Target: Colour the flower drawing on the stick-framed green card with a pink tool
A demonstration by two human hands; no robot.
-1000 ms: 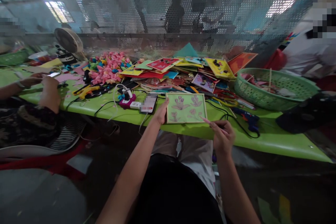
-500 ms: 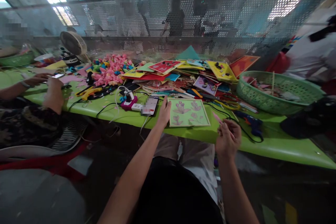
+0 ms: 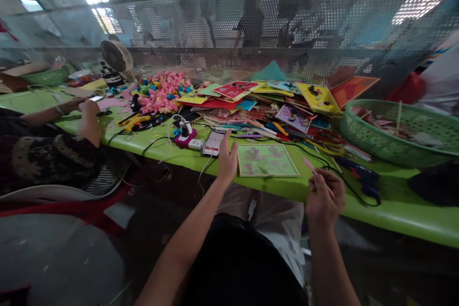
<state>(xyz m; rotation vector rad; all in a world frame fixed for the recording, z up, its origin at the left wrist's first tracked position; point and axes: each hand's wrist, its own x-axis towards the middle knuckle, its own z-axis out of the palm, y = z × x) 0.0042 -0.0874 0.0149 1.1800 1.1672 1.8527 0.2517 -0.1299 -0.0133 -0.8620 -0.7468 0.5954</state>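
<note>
My left hand (image 3: 228, 161) is open, its fingers stretched out between a phone (image 3: 214, 143) and a green picture card (image 3: 268, 172). Its fingertips are at the phone's right edge; whether they touch the screen I cannot tell. Flower drawings cover the card, which lies flat near the table's front edge. To the right of the card, my right hand (image 3: 325, 193) is closed around a slim pink pen-like stick (image 3: 309, 164), tip pointing up and left. A blue glue gun (image 3: 364, 177) lies beyond that hand.
Behind the card, picture boards (image 3: 236, 90) and pens are heaped. A pile of pink pieces (image 3: 167, 93), a fan (image 3: 116, 56), a power strip (image 3: 185, 139) and a green basket (image 3: 387, 146) stand around. Cables cross the green table (image 3: 265, 187). At left, another person's hands hold a phone.
My left hand has come away from the card's left edge toward the phone. My right hand still holds the pink stick. The view has turned slightly left.
</note>
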